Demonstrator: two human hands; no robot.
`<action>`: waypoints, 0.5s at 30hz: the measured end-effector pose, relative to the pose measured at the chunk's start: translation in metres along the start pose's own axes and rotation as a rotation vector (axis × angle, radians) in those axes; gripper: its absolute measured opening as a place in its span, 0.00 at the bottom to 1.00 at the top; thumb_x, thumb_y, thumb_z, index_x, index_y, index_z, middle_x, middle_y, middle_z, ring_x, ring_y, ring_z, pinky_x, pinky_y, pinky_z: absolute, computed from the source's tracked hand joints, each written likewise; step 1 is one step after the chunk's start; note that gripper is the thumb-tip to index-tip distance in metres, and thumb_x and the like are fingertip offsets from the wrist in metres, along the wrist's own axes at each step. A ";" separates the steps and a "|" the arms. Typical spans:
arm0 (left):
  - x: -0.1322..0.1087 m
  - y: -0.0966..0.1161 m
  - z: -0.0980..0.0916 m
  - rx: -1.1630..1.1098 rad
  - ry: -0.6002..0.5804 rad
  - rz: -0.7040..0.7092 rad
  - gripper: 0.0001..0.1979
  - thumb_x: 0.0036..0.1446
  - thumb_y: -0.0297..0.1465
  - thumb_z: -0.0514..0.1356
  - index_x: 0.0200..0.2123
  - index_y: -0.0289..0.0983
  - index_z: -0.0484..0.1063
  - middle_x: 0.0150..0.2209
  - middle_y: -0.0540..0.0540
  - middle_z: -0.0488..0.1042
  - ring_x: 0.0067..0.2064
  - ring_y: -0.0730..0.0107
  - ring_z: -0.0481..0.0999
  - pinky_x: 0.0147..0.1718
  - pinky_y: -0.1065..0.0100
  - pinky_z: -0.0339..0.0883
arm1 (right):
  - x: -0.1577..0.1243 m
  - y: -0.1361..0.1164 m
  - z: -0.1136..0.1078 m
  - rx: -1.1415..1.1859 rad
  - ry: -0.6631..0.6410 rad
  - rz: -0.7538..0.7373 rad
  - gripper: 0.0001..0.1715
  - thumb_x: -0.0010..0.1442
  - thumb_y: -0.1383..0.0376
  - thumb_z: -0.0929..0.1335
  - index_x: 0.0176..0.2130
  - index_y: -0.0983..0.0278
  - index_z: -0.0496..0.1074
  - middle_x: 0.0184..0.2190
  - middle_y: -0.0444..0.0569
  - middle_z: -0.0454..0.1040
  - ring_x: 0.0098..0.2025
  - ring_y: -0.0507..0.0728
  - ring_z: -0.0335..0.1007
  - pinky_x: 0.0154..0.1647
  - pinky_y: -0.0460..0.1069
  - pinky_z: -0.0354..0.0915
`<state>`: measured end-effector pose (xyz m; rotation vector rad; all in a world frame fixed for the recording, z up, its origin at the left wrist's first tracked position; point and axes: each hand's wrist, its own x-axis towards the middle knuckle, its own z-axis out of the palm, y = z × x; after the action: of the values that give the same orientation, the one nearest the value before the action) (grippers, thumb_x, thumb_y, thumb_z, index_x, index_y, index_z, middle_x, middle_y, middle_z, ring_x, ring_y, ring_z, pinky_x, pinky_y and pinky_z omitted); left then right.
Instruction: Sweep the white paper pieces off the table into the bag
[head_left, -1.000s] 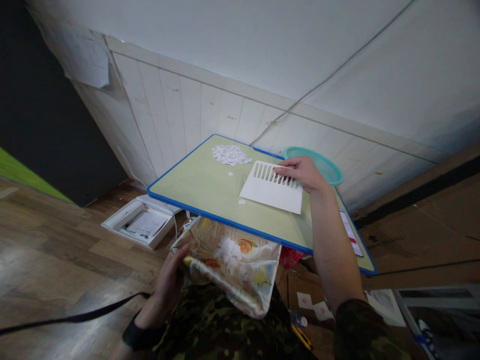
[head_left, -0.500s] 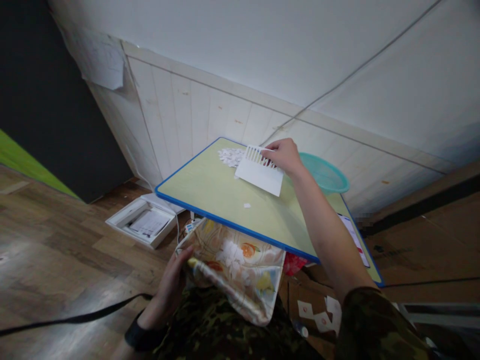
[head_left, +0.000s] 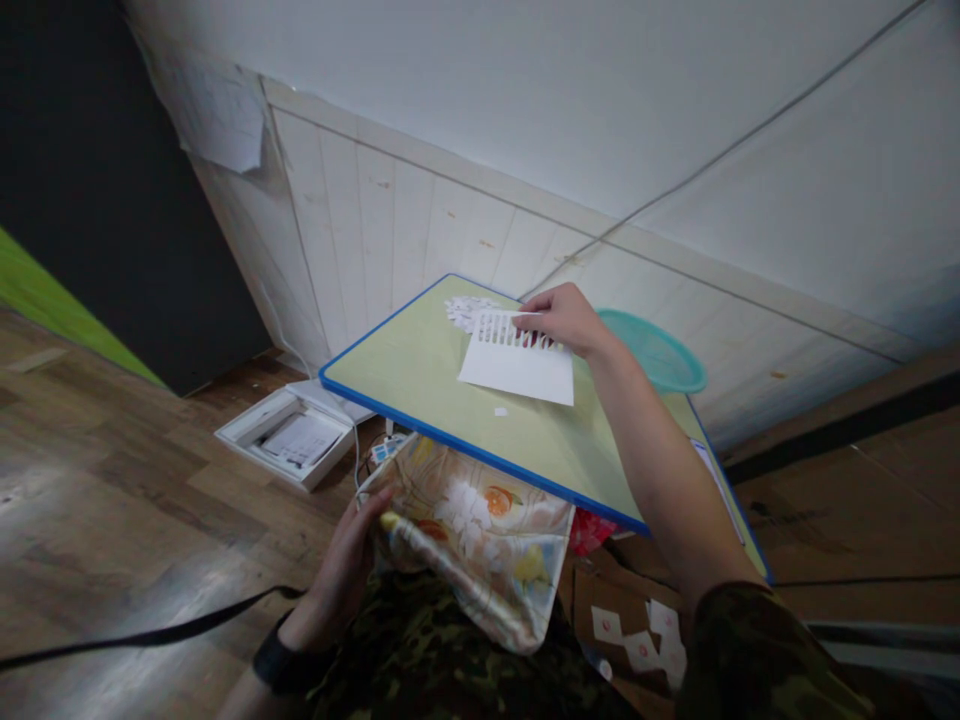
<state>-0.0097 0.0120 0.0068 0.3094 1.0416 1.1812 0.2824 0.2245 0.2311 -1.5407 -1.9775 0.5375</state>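
Observation:
Between the fingers of my right hand (head_left: 561,318) is a white card with a row of slots (head_left: 517,372), held by its slotted edge over the table (head_left: 409,365). Just behind the card lies a pile of small white paper pieces (head_left: 466,308). A single white scrap (head_left: 501,411) rests in front of it. Below the table edge, my left hand (head_left: 358,535) grips the left edge of a shiny fruit-patterned cloth (head_left: 517,530), which hangs spread over my lap. White paper bits (head_left: 466,503) lie on the cloth.
A turquoise basin (head_left: 656,350) stands at the table's far right. By the right edge lies a flat device or sheet (head_left: 716,485), partly behind my arm. An open white box (head_left: 289,440) is on the floor at left. Cardboard with white cards (head_left: 641,650) sits below right.
The slotted card has come down and toward me, now lying flatter. My left hand and the cloth have stayed in place. The view has shifted slightly.

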 end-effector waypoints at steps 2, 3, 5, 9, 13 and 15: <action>0.001 -0.001 -0.001 -0.017 -0.003 0.008 0.37 0.53 0.39 0.76 0.65 0.35 0.78 0.56 0.37 0.87 0.60 0.39 0.84 0.51 0.54 0.82 | -0.006 -0.003 -0.003 0.043 -0.050 -0.008 0.17 0.52 0.54 0.80 0.34 0.66 0.87 0.27 0.54 0.82 0.29 0.59 0.76 0.31 0.52 0.68; 0.000 -0.001 0.000 -0.022 -0.009 0.011 0.36 0.54 0.39 0.75 0.65 0.35 0.78 0.57 0.37 0.86 0.60 0.39 0.84 0.52 0.54 0.82 | -0.009 -0.004 -0.004 0.067 -0.063 -0.010 0.18 0.51 0.53 0.80 0.34 0.66 0.87 0.27 0.54 0.82 0.29 0.58 0.75 0.30 0.51 0.68; -0.001 -0.001 0.001 -0.017 -0.019 0.009 0.36 0.54 0.40 0.75 0.65 0.35 0.79 0.56 0.37 0.87 0.61 0.40 0.83 0.52 0.55 0.82 | -0.012 -0.005 -0.006 0.108 -0.051 -0.008 0.21 0.50 0.51 0.81 0.35 0.66 0.87 0.28 0.54 0.83 0.29 0.58 0.76 0.29 0.51 0.68; -0.003 0.002 0.003 0.002 -0.006 0.007 0.35 0.54 0.41 0.76 0.64 0.36 0.80 0.53 0.38 0.88 0.59 0.39 0.85 0.51 0.55 0.82 | -0.014 -0.002 -0.007 0.068 0.011 -0.014 0.20 0.50 0.53 0.81 0.36 0.66 0.87 0.28 0.54 0.83 0.29 0.59 0.76 0.29 0.51 0.67; -0.004 0.002 0.004 0.014 -0.010 0.026 0.36 0.55 0.41 0.75 0.65 0.35 0.78 0.52 0.38 0.88 0.57 0.40 0.85 0.47 0.56 0.83 | -0.024 -0.004 -0.006 0.047 -0.040 -0.033 0.18 0.52 0.54 0.80 0.34 0.66 0.88 0.28 0.54 0.83 0.29 0.59 0.76 0.30 0.51 0.67; -0.004 0.002 0.003 0.011 -0.010 0.018 0.34 0.56 0.40 0.75 0.64 0.35 0.79 0.52 0.38 0.88 0.57 0.40 0.86 0.45 0.56 0.84 | -0.032 -0.008 -0.007 0.079 -0.113 -0.028 0.20 0.52 0.51 0.80 0.34 0.66 0.87 0.27 0.53 0.82 0.28 0.59 0.76 0.29 0.51 0.67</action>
<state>-0.0083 0.0107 0.0121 0.3336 1.0388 1.1887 0.2870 0.1909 0.2356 -1.4612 -2.0331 0.6963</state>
